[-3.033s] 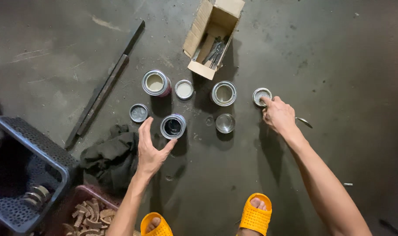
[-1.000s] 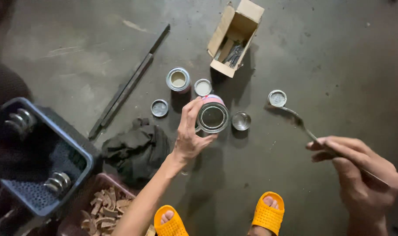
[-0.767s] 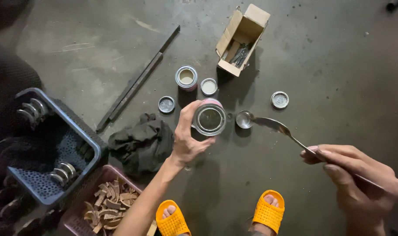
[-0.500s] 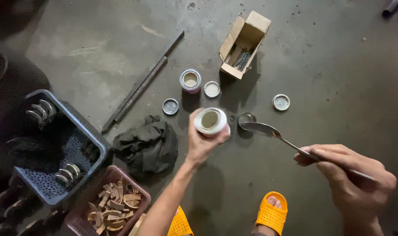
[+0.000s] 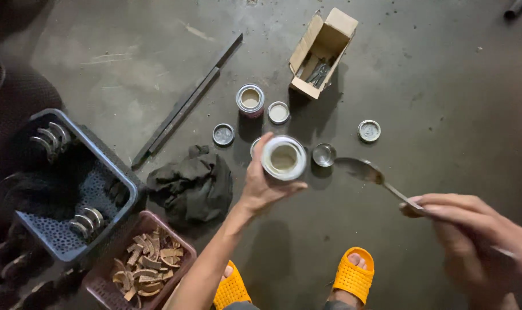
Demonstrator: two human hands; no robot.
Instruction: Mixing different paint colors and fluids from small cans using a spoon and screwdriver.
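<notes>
Two hands, left hand (image 5: pixel 260 186) fingers around open tin (image 5: pixel 284 158), right hand (image 5: pixel 473 232) pinching spoon (image 5: pixel 369 173) beside it

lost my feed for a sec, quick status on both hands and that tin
Left hand grips open tin, lifted off floor. Right hand holds spoon, bowl just right of tin, not in it. Nothing between them.

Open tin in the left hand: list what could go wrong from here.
1. The left hand holds the open tin off the floor by its side only; it could tip and spill.
2. The spoon in the right hand hangs over bare concrete floor, so anything on it may drip.
3. The open can and loose lids nearby could be knocked.
</notes>
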